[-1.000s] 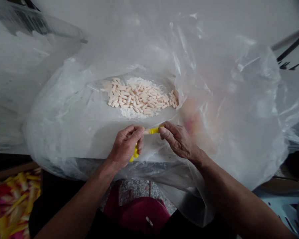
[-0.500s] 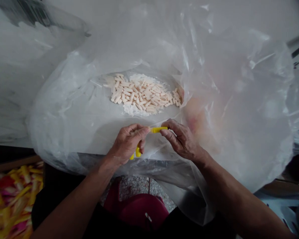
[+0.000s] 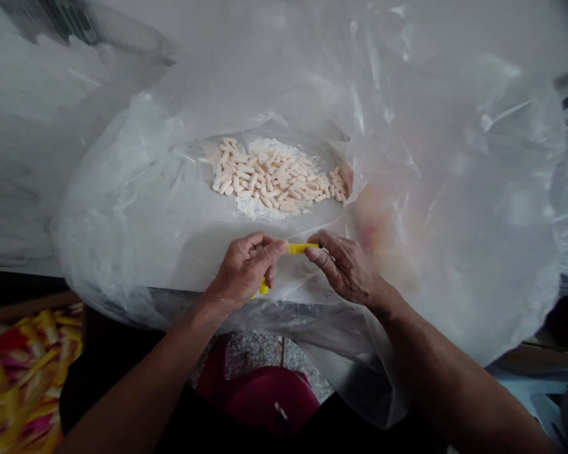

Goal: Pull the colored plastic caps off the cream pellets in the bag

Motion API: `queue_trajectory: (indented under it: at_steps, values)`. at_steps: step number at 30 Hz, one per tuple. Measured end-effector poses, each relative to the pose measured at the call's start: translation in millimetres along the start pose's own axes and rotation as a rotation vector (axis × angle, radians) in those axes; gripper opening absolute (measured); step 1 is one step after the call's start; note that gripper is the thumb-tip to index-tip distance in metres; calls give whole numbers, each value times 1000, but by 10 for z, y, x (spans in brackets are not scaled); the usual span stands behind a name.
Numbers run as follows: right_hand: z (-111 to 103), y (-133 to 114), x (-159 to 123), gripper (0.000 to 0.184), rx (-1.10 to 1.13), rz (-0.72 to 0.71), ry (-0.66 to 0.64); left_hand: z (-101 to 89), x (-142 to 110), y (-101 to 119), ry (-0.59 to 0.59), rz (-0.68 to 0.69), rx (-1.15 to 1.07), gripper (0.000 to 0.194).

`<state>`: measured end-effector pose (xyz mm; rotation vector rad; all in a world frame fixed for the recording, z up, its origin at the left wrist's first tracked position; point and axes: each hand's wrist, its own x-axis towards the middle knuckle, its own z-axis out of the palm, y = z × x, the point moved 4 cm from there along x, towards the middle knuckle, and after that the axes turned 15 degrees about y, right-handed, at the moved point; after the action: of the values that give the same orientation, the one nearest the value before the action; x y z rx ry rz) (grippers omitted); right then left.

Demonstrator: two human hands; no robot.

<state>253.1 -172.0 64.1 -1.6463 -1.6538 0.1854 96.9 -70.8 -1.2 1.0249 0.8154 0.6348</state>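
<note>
Bench (image 3: 38, 208), white-topped: a clear plastic bag (image 3: 132, 233) is spread across it, and a heap of pale capsules (image 3: 277, 178) dusted with white powder is held inside, just beyond the hands. A yellow plastic strip (image 3: 301, 248) is gripped between them: closed fingers of the left hand (image 3: 243, 271) at one part, thumb and fingers of the right hand (image 3: 343, 268) pinched at its far end. Patterned cloth (image 3: 28, 378) is seen low at left.

Bright yellow tube (image 3: 303, 248); pale cream capsules (image 3: 274, 180) over white powder (image 3: 265, 147); clear, milky plastic (image 3: 454, 189); red, yellow and pink streaks across a cloth (image 3: 23, 378); black clothing (image 3: 113, 372); maroon object (image 3: 269, 400); grey-speckled floor (image 3: 250, 354).
</note>
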Motion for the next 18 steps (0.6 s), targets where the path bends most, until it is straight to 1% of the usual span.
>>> queue_trajectory:
  at_steps: [3, 6, 9, 11, 14, 18]
  values:
    - [19, -4, -1, 36, 37, 70, -10, 0, -5, 9, 26, 73, 16, 38]
    - [32, 3, -6, 40, 59, 128, 14, 4, -13, 19, 59, 77, -3, 36]
    - [34, 19, -16, 41, 82, 175, 21, 15, -28, 36, 31, 53, 1, 32]
    - [33, 33, -23, 42, 114, 202, 13, 16, -39, 60, 10, 74, 48, 31]
    - [35, 47, -26, 43, 147, 213, 4, 2, -48, 96, 25, 116, 102, 31]
    - [49, 42, -14, 43, 132, 205, 10, -11, -43, 94, 33, 110, 99, 32]
